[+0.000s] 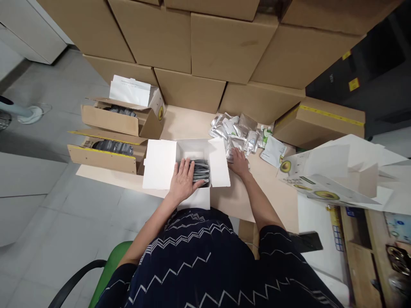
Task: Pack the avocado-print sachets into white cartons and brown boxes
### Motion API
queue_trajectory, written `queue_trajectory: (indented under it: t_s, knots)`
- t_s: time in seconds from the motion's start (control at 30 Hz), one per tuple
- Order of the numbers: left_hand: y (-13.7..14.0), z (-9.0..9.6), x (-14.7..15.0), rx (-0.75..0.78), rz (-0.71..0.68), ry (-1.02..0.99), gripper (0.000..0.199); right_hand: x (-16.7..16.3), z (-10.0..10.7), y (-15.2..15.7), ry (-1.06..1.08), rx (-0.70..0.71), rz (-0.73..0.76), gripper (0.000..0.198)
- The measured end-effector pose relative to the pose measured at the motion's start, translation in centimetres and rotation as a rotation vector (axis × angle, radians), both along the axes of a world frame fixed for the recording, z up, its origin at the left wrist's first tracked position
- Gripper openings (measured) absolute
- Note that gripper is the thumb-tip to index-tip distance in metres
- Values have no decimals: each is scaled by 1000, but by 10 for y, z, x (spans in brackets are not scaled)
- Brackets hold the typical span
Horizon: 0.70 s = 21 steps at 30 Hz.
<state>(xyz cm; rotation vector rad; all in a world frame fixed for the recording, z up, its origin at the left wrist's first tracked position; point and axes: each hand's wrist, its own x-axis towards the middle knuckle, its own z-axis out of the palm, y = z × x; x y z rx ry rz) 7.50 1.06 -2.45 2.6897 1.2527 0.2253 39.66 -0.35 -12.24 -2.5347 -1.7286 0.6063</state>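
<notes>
Left hand (183, 179): down it goes flat over the grey packets (201, 171), palm under, fingers long and nearly side by side, thumb stretched away, resting on top rather than clamped
Right hand (239, 162): well apart from the left, fingertips down among the silver pouches (237, 141); whether they pinch one, I cannot tell
White box (159, 164): right at the front edge of the bench (269, 196), flaps spread wide, the grey packets lined up inside in a close row
Pouch heap: loose and shiny, right of the middle towards the bench's back edge, a white pouch (272, 152) flat at its right side
Left edge: two brown cartons (104, 159) one behind the other, flaps up, dark packets (114, 146) showing; a white carton (130, 90) behind them near the back left corner
Back edge: stacked cardboard boxes (192, 90) standing like a wall
Right edge: a yellow-taped carton (330, 124) by the back corner, avocado-printed boxes (321, 194) nearer the front
</notes>
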Motion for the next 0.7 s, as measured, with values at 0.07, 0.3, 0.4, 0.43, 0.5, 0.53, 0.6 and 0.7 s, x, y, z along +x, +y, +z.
queue_trajectory:
  t_s: [0.07,0.3,0.4,0.43,0.5,0.53,0.6,0.7]
  knots:
    - [0,0,0,3,-2,0,87,2,-5,-2,4,48,5,82]
    - [0,-1,0,-22,6,-23,86,-2,7,-6,-62,71,135,68]
    - [0,-2,0,-31,5,-38,86,-14,12,-11,-118,58,118,60]
    - [0,-2,0,-32,4,-45,86,-18,13,-13,-132,69,109,58]
    - [0,-2,0,-31,4,-56,86,-22,17,-15,-140,97,82,54]
    - [0,-2,0,-30,5,-57,86,-22,19,-16,-129,113,60,53]
    - [0,-2,0,-27,5,-46,86,-15,30,-14,-81,157,-16,51]
    - [0,-2,0,-20,-2,-11,86,2,64,-7,22,313,-198,48]
